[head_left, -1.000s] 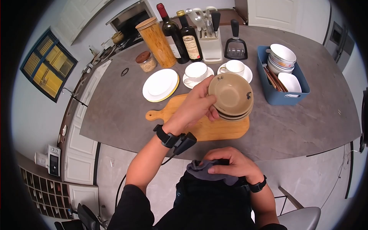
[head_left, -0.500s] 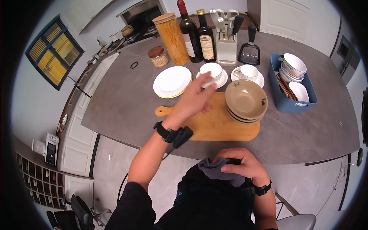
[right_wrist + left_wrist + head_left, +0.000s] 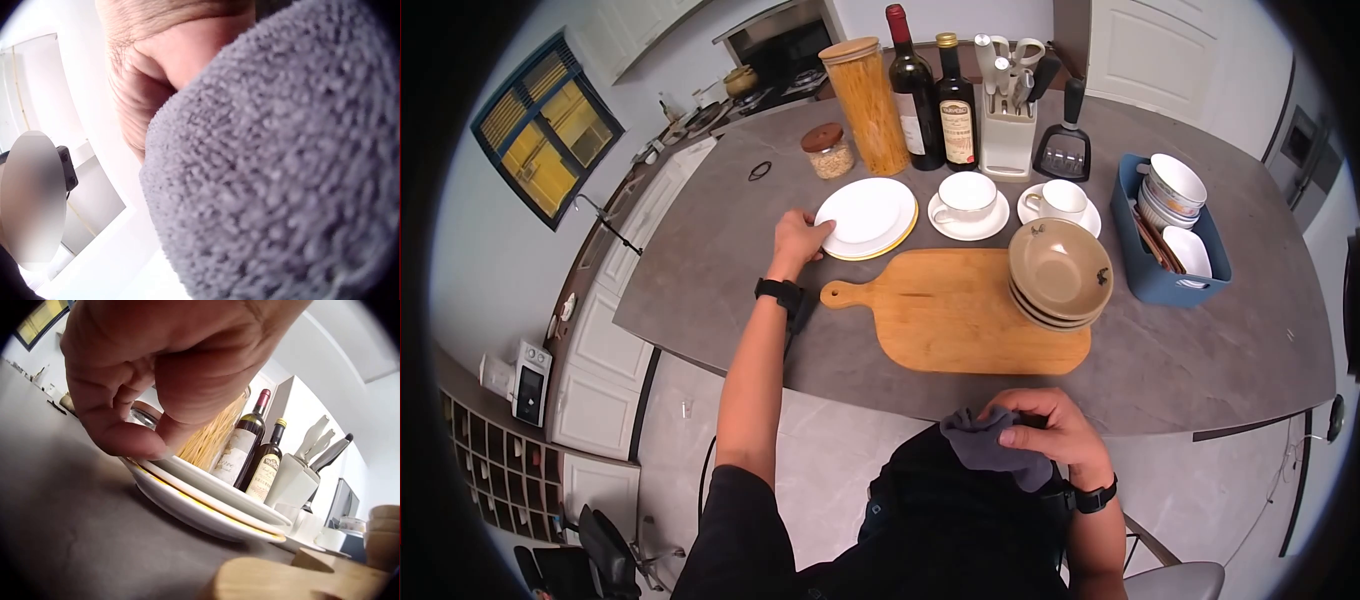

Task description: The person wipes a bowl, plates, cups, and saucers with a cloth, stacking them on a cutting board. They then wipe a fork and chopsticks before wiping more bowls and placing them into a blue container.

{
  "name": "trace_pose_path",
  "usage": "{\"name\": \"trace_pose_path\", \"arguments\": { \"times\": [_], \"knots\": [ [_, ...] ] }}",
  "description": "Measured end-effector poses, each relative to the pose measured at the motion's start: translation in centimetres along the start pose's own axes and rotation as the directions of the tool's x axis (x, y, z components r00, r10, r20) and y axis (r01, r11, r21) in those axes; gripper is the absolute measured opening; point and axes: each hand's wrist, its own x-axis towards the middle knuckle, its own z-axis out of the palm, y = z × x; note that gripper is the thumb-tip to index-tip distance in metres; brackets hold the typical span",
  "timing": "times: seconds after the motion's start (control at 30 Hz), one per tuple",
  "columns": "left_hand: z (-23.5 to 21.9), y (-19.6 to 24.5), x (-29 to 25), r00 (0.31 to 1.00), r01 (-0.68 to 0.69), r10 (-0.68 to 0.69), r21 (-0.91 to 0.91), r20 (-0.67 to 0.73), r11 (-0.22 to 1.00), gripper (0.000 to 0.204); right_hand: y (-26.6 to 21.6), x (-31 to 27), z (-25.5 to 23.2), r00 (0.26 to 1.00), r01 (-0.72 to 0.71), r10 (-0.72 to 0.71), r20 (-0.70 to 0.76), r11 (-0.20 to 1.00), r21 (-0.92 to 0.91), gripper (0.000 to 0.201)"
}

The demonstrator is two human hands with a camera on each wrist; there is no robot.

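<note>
At the left edge of the stacked white plates [image 3: 865, 215], my left hand [image 3: 798, 240] has thumb and fingertips at the rim. In the left wrist view these fingers pinch the upper white plate [image 3: 219, 490], and a plate with a yellow edge [image 3: 250, 531] lies beneath it. Low in front of my body, my right hand [image 3: 1055, 430] grips a dark grey cloth [image 3: 995, 450]. Its fluffy weave fills much of the right wrist view. Several nested tan bowls [image 3: 1060, 270] stand on the right end of the wooden cutting board [image 3: 960, 320].
Two cups on saucers, a white cup [image 3: 968, 192] and a smaller cup [image 3: 1063, 198], stand behind the board. Further back are a pasta jar [image 3: 868, 110], an oat jar [image 3: 828, 155], bottles [image 3: 957, 125] and a knife block [image 3: 1007, 140]. A blue bin [image 3: 1165, 285] with bowls stands right.
My left hand has let go of the tan bowls on the board and moved left to the plates, where it pinches a rim. My right hand still holds the cloth.
</note>
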Motion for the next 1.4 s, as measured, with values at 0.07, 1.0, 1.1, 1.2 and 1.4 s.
{"name": "trace_pose_path", "arguments": {
  "times": [0.07,1.0,1.1,1.2,1.4],
  "knots": [
    [0.0,-0.2,0.2,1.000,0.001,0.000,-0.072,0.003,0.997,0.040,0.1,0.0,-0.1,1.000,-0.001,0.001,-0.008,1.000,0.012,0.026],
    [-5.1,0.2,-20.4,0.868,0.239,0.353,-0.916,0.350,0.322,0.053,-3.5,4.8,6.8,0.799,0.294,-0.266,-0.539,0.955,-0.035,0.025],
    [-3.9,-0.9,-23.8,0.805,0.363,0.378,-0.883,0.458,0.298,0.061,-5.1,8.2,7.7,0.613,0.322,-0.771,-0.169,0.440,-0.838,0.034],
    [-2.8,-1.0,-26.6,0.758,0.410,0.397,-0.852,0.517,0.326,0.066,-2.9,11.0,8.0,0.715,0.209,-0.698,-0.040,0.268,-0.940,0.041],
    [-1.2,-3.1,-26.5,0.775,0.495,0.430,-0.868,0.462,0.040,0.058,0.1,10.3,10.7,0.899,0.254,-0.423,0.114,0.291,-0.922,0.059]
  ]
}}
